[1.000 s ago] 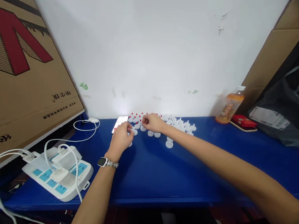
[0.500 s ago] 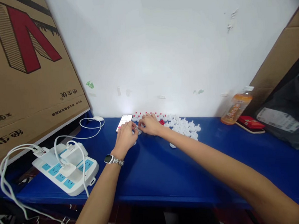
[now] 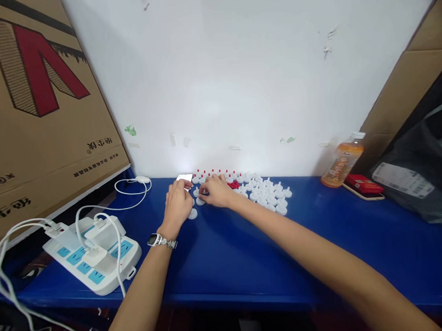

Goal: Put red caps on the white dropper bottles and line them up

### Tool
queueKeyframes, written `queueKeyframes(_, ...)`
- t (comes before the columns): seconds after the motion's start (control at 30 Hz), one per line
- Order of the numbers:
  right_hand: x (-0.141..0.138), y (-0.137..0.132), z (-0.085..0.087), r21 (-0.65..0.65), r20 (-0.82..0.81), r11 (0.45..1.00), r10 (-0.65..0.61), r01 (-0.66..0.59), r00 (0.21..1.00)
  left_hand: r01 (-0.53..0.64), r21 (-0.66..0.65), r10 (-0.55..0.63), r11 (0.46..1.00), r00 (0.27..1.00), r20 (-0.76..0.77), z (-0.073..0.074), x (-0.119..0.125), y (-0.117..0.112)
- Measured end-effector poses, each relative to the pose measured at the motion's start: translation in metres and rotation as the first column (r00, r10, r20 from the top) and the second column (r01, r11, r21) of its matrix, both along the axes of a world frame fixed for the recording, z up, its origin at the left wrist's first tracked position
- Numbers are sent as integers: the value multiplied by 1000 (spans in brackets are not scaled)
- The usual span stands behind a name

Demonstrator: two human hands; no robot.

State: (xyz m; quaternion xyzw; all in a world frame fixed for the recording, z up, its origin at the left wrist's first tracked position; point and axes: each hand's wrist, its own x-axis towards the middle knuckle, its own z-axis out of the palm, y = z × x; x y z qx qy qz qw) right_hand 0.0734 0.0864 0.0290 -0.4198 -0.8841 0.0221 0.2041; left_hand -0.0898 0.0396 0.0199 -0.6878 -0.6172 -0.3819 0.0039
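Observation:
Several small white plastic caps (image 3: 267, 195) lie spread on the blue table (image 3: 248, 253) near the white wall, some with red tips (image 3: 233, 184) in a row behind. My left hand (image 3: 178, 205), a watch on its wrist, rests among the leftmost caps with fingers curled; a white cap (image 3: 192, 214) lies just beside it. My right hand (image 3: 215, 190) reaches in from the right, fingers pinched together over caps right next to the left hand. What either hand's fingers hold is too small to make out.
A lit phone (image 3: 184, 178) lies by the wall behind my hands. A white power strip (image 3: 94, 251) with plugs and cables sits at the left. Cardboard boxes (image 3: 36, 111) lean left and right. An orange drink bottle (image 3: 341, 161), a red packet (image 3: 362, 183) and a black bag (image 3: 424, 169) stand right.
Both hands stayed close together at the left end of the caps, shifting slightly toward me. A loose cap that lay apart in front of the pile is no longer there. The view shifted a little.

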Motion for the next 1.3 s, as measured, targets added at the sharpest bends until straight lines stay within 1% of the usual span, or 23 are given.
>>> queueKeyframes(0.07, -5, 1, -1, -19, -17, 1000, -16, 16, 1000, 8, -23, -8, 1000, 1000, -7, -3, -2, 2)
queueKeyframes(0.1, -5, 0, -1, -34, -51, 999, -27, 25, 998, 11, -26, -11, 1000, 1000, 2, -4, -2, 3)
queueKeyframes(0.17, 3, -2, 1, -75, -185, 996, -54, 41, 981, 52, -14, -51, 999, 998, 30, -5, -1, 4)
queueKeyframes(0.2, 9, -4, 3, -106, -279, 994, -66, 38, 958, 101, -3, -101, 995, 994, 46, -6, 2, 3)
queueKeyframes(0.27, 25, -12, 8, -178, -485, 984, -86, -2, 870, 260, 6, -259, 966, 962, 82, -5, 10, 1)
queueKeyframes(0.33, 40, -21, 13, -255, -647, 962, -96, -97, 756, 418, -18, -413, 908, 902, 128, -4, 22, -4)
queueKeyframes(0.4, 53, -27, 19, -325, -737, 925, -117, -197, 666, 465, -65, -448, 883, 876, 176, -2, 35, -10)
queueKeyframes(0.47, 64, -25, 23, -352, -766, 906, -134, -236, 629, 478, -97, -448, 873, 865, 228, -1, 45, -15)
queueKeyframes(0.5, 70, -20, 24, -343, -759, 915, -135, -214, 637, 480, -113, -444, 870, 862, 243, -1, 48, -17)
queueKeyframes(0.53, 75, -13, 25, -324, -736, 931, -139, -165, 663, 480, -129, -439, 868, 862, 251, -2, 50, -18)
queueKeyframes(0.6, 84, 5, 25, -285, -626, 958, -176, -12, 760, 473, -161, -424, 866, 866, 264, -3, 51, -18)
queueKeyframes(0.63, 87, 15, 25, -288, -537, 955, -218, 66, 815, 463, -168, -409, 870, 870, 277, -4, 51, -17)
queueKeyframes(0.7, 88, 32, 22, -295, -306, 941, -258, 166, 916, 434, -155, -370, 888, 872, 321, -6, 49, -15)
queueKeyframes(0.77, 83, 44, 19, -251, -69, 942, -246, 221, 967, 412, -130, -345, 902, 868, 358, -8, 48, -12)
queueKeyframes(0.83, 74, 51, 15, -185, 91, 952, -230, 243, 969, 413, -122, -346, 902, 864, 367, -9, 47, -9)
queueKeyframes(0.9, 64, 57, 12, -149, 159, 955, -232, 255, 960, 422, -130, -353, 897, 863, 361, -11, 45, -6)
queueKeyframes(1.07, 45, 69, 3, -128, 172, 947, -272, 295, 947, 398, -163, -315, 903, 870, 379, -14, 40, 0)
queueKeyframes(1.17, 37, 74, -3, -117, 173, 935, -313, 335, 934, 425, -176, -338, 888, 862, 378, -15, 41, 0)
queueKeyframes(1.3, 32, 75, -9, -117, 155, 924, -346, 365, 925, 441, -216, -360, 871, 872, 330, -14, 41, -4)
